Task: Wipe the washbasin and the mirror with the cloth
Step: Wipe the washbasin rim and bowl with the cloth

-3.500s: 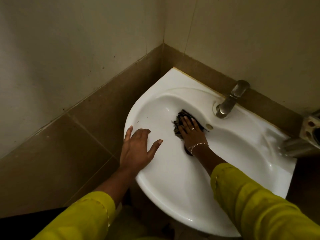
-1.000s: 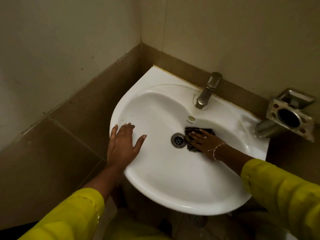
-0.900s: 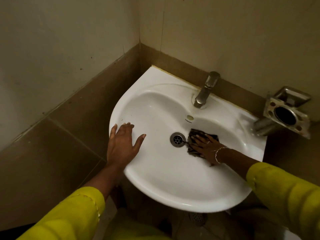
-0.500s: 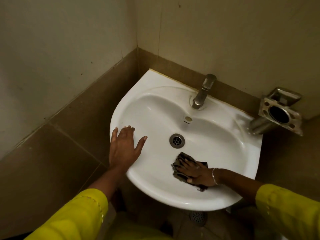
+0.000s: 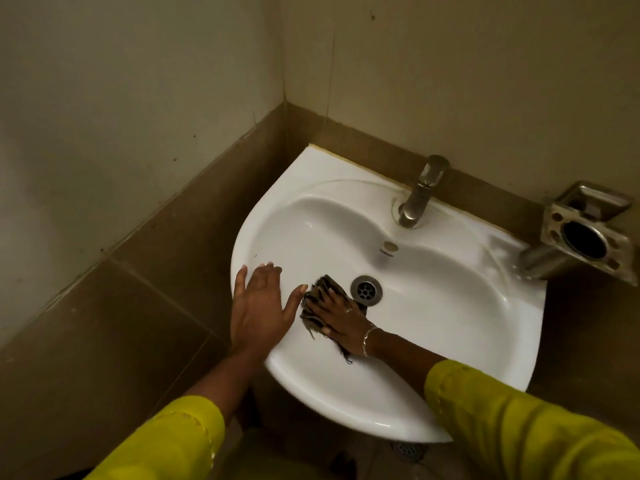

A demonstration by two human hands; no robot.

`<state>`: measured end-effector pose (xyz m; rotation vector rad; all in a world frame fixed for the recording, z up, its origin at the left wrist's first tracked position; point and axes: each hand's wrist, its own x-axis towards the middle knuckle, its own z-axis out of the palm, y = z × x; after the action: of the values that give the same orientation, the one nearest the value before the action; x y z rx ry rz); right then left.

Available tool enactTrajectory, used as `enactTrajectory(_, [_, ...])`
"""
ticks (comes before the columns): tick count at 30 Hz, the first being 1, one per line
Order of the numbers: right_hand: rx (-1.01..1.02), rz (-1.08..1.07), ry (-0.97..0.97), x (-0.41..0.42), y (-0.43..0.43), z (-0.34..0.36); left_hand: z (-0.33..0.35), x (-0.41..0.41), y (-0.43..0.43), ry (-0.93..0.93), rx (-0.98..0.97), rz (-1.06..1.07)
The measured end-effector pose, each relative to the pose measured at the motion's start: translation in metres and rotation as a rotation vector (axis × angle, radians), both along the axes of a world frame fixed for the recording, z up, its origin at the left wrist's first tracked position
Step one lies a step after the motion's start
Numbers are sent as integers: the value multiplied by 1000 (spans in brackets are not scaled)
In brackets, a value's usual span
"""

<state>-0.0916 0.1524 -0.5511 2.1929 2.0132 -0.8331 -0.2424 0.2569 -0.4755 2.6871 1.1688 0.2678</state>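
Pressing cloth [image 5: 311, 301] flat under spread right hand [image 5: 341, 318] fingers, drain [image 5: 366, 289] just beside fingertips. Bracing washbasin [image 5: 252, 233] rim with straight left hand [image 5: 258, 306] fingers. Keep pressure even, overlap strokes.

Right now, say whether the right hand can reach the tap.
Probably yes: the right hand presses the cloth beside the drain, and only bare washbasin lies before the tap.
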Motion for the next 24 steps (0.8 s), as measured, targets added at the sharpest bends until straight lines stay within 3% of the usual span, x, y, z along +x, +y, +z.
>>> enactTrajectory(5, [54, -119, 20, 10, 37, 0, -2, 0, 1, -46, 23, 0])
enactTrajectory(8, [82, 52, -184, 27, 43, -10, -2, 0, 1, -59, 27, 4])
enactTrajectory(10, [65, 11, -301, 40, 52, -4, -2, 0, 2, -73, 25, 3])
enactTrajectory(13, [203, -76, -473, 51, 57, 1, 0, 0, 1, -69, 21, 10])
enactTrajectory(19, [151, -417, -380, 14, 65, 8, 1, 0, 1, -56, 4, 5])
enactTrajectory(24, [71, -419, -215, -9, 59, 11, 2, 1, 1, -61, 5, 8])
